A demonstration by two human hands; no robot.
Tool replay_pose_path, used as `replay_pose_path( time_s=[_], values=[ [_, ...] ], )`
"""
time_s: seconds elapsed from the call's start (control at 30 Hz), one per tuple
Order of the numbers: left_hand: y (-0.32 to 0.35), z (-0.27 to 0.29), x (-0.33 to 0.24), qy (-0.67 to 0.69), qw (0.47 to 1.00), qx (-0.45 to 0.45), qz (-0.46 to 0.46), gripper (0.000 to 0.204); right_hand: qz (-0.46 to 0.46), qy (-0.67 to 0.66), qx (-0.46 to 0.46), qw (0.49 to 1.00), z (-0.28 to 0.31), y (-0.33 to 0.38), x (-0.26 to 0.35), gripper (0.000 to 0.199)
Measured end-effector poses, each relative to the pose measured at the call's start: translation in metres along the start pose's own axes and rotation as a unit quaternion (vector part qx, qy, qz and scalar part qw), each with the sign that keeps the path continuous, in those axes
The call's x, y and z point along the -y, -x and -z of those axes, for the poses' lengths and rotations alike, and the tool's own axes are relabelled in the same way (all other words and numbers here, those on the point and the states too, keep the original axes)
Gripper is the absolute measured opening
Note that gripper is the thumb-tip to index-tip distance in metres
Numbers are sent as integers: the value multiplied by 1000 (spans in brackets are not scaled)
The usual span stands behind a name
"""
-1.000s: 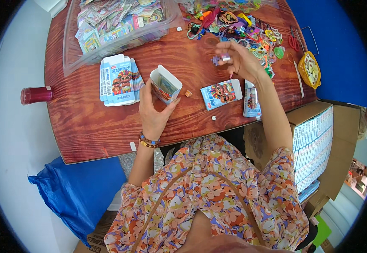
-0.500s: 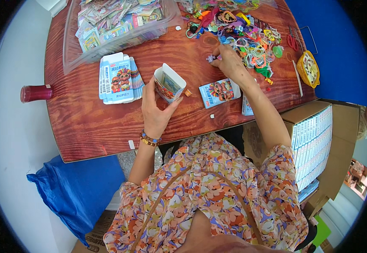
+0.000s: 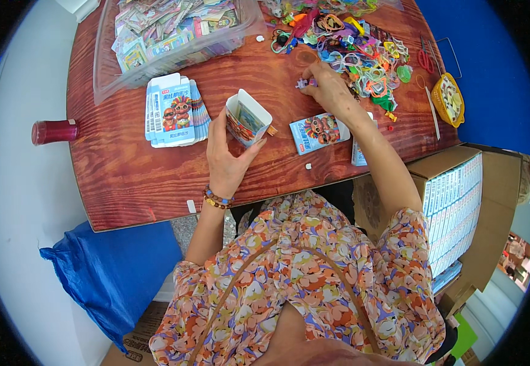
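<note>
Changes first, vs half a sec ago: left hand [image 3: 227,160] has brought the small open box [image 3: 248,117] a bit lower and nearer the table's front edge, tilted w/ its open mouth facing up toward me. Right hand [image 3: 333,91] has dropped from above the pile and now rests down on the table [image 3: 124,177], at the pile's near edge.

Left to right: red bottle cap end [image 3: 54,131] sticks out off the table's left edge. Clear plastic bin [image 3: 173,36] of printed packets sits at the back left. In front of it, a fanned stack of flat blue-white cartons [image 3: 173,113].

Box itself: white inside, coloured print on the outer walls, top flaps open, something printed visible down inside. My left fingers are wrapped round it from below, thumb on one side, rest on the other, held just above the wood, center of the table.

Right of it lies a flat blue carton [image 3: 318,132], another partly under my right forearm. Right fingers pressed together, pinching a small purple-white piece [image 3: 304,83] against the table. Beyond: heap of colourful rubber-band toys [image 3: 362,55], red scissors [image 3: 424,60], yellow basket [image 3: 449,100] at far right.
</note>
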State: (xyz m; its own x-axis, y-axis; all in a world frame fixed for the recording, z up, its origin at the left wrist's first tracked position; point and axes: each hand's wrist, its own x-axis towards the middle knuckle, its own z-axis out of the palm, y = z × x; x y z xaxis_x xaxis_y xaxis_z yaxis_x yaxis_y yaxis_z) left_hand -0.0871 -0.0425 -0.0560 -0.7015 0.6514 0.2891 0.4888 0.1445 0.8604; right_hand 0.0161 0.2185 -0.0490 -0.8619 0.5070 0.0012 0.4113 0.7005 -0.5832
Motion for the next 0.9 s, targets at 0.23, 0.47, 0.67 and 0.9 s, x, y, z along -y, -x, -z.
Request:
replay_pose_path(
  time_s=[0.23,0.47,0.67,0.9],
  values=[
    [-3,-2,-2,9,1000,6,-5,82,17,32,22,999,-4,-1,-1,20],
    [-1,9,2,-23,1000,4,-10,85,2,-90,-111,990,25,-4,-11,16],
    [-7,4,-10,3,999,28,33,85,-35,96,-162,982,53,-10,-39,20],
    [-23,0,-21,-65,996,52,-43,84,-73,-92,-101,988,94,-3,-13,14]
  ],
)
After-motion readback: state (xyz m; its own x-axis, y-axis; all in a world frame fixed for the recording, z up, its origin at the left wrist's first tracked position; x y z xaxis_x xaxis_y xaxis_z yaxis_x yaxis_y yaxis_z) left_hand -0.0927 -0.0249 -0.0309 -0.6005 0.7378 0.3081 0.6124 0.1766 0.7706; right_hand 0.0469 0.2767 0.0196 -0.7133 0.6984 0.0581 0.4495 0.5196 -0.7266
